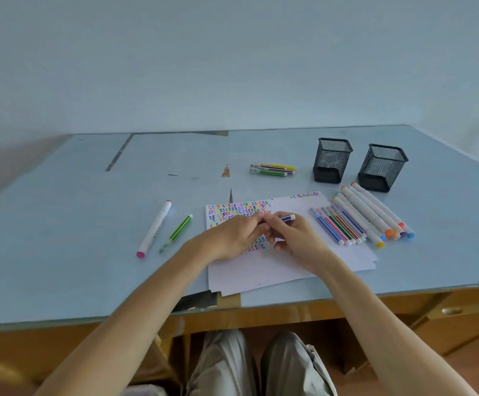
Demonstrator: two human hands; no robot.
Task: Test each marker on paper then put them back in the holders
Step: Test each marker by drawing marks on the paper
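Both hands meet over the paper at mid-bench: the right hand grips a blue marker, the left hand pinches its near end. Two mesh holders stand far right, marker rows just beside the paper's right edge; the paper overhangs the bench front edge

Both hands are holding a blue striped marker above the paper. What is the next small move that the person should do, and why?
Probably pull the cap off. Both hands, left hand and right hand, grip the blue striped marker over the paper, and I see no bare tip, though the fingers hide most of it. The two mesh holders look empty.
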